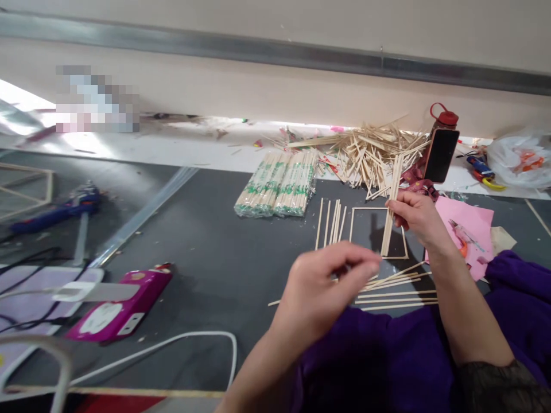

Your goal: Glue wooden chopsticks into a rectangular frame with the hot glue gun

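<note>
My right hand [416,217] grips a small bundle of thin wooden sticks [391,209], held upright over a square frame made of sticks [355,221] on the dark mat. My left hand [323,287] hovers lower and nearer, its fingers pinched together; what they hold, if anything, I cannot make out. Loose sticks [398,287] lie flat between my two arms. More single sticks [331,222] lie in a row just left of the frame.
Two wrapped packs of sticks [279,190] and a big loose pile [372,150] lie at the back. A phone [441,155] leans on a red-capped bottle. Pink paper [467,226], a plastic bag [519,160], a magenta power strip [120,310], a white cable [172,344] and a glue gun [60,209] surround them.
</note>
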`<action>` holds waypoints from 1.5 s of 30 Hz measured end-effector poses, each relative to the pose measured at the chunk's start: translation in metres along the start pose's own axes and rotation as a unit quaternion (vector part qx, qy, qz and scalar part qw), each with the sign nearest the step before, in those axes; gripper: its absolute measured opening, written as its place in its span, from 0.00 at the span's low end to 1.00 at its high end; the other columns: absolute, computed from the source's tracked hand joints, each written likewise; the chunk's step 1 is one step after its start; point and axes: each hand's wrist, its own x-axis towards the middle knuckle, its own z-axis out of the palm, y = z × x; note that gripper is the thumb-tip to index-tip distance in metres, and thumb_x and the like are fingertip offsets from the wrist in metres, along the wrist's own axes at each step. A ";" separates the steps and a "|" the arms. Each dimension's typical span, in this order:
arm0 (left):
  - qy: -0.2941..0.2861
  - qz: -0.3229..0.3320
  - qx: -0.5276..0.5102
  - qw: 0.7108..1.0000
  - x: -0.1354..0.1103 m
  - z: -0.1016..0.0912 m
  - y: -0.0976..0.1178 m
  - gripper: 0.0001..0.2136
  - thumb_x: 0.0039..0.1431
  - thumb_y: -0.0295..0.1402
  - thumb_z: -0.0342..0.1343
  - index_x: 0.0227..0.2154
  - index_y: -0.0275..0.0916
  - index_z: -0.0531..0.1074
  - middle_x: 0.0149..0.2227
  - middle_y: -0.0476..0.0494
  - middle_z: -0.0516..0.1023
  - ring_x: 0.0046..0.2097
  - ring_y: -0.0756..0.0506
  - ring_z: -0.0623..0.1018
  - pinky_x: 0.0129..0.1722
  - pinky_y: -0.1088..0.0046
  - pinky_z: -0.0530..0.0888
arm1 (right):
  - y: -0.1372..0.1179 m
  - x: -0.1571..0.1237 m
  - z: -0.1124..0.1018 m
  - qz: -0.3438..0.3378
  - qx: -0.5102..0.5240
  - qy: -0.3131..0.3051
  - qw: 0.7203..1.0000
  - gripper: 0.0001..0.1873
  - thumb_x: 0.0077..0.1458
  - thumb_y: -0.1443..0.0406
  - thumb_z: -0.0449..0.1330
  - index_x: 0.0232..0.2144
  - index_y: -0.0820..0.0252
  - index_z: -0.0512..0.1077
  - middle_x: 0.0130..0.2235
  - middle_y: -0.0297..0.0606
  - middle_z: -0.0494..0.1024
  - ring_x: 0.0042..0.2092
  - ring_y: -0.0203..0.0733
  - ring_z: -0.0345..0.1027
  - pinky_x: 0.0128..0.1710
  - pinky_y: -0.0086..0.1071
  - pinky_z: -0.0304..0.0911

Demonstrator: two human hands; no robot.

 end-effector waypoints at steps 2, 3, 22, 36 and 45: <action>0.040 -0.062 0.003 0.997 0.023 0.009 -0.020 0.07 0.50 0.34 0.60 0.32 0.41 0.80 0.27 0.48 0.80 0.28 0.50 0.74 0.26 0.75 0.69 | 0.001 0.000 0.001 -0.012 -0.002 -0.024 1.000 0.13 0.50 0.57 0.60 0.21 0.59 0.67 0.16 0.27 0.66 0.18 0.30 0.57 0.17 0.25 0.49; 0.045 -0.088 -0.017 0.995 0.034 0.014 -0.031 0.08 0.49 0.35 0.61 0.33 0.41 0.80 0.28 0.47 0.79 0.27 0.50 0.73 0.25 0.76 0.68 | 0.001 0.000 0.002 -0.017 -0.003 -0.037 0.999 0.13 0.50 0.57 0.59 0.21 0.59 0.67 0.16 0.27 0.67 0.18 0.30 0.57 0.18 0.25 0.49; 0.083 -0.160 -0.262 0.948 0.066 0.031 -0.069 0.15 0.38 0.41 0.67 0.26 0.34 0.75 0.19 0.52 0.70 0.20 0.56 0.65 0.18 0.81 0.58 | -0.008 -0.011 0.023 -0.027 -0.101 -0.173 0.979 0.13 0.53 0.59 0.55 0.23 0.60 0.70 0.17 0.27 0.65 0.21 0.30 0.56 0.23 0.26 0.49; 0.060 -0.148 -0.199 0.967 0.086 0.002 -0.086 0.17 0.44 0.44 0.63 0.30 0.35 0.75 0.27 0.47 0.76 0.23 0.54 0.69 0.19 0.81 0.59 | -0.009 -0.012 0.023 -0.011 -0.092 -0.158 0.983 0.11 0.51 0.63 0.56 0.19 0.59 0.65 0.17 0.27 0.65 0.20 0.30 0.58 0.23 0.27 0.51; 0.173 -0.111 0.361 0.910 0.158 -0.061 -0.122 0.13 0.53 0.32 0.52 0.39 0.40 0.79 0.39 0.42 0.81 0.41 0.41 0.77 0.43 0.67 0.70 | -0.009 -0.012 0.024 0.001 -0.085 -0.150 0.985 0.11 0.49 0.62 0.56 0.19 0.58 0.64 0.17 0.28 0.65 0.21 0.30 0.59 0.23 0.27 0.52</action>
